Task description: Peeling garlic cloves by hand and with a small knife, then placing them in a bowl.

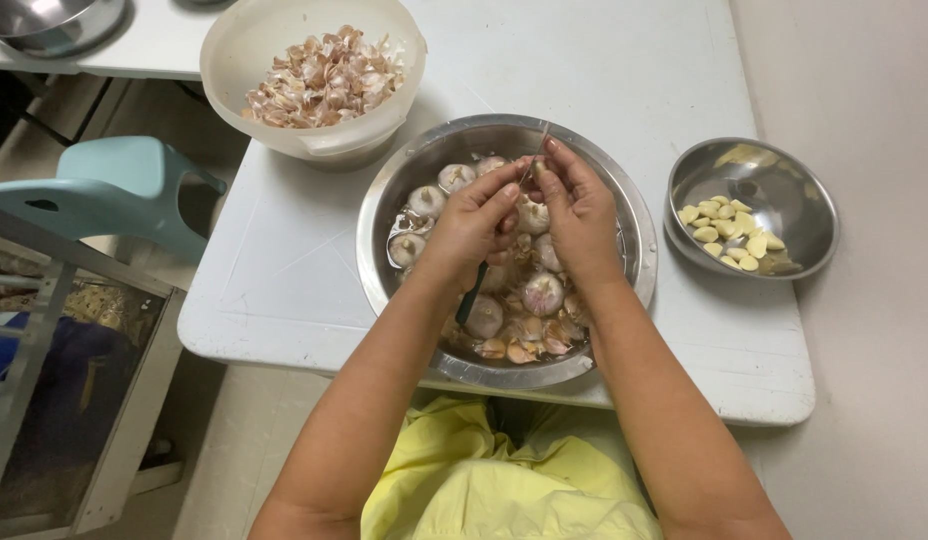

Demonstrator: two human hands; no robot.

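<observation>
We hold both hands over the large steel bowl (624, 215). The left hand (471, 222) and right hand (581, 212) meet fingertip to fingertip, fingers narrow, pinching a garlic piece (531, 172) mostly hidden between them; a dark knife handle (471, 294) projects below the left hand. Garlic bulbs (542, 293) lie beneath. The bowl overhangs the surface (284, 270) near edge; open room lies to its left.

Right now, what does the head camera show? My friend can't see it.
Two hands, left and right, meet over a big steel bowl of garlic bulbs. A plastic tub of skins and a small bowl of peeled cloves sit nearby.
</observation>
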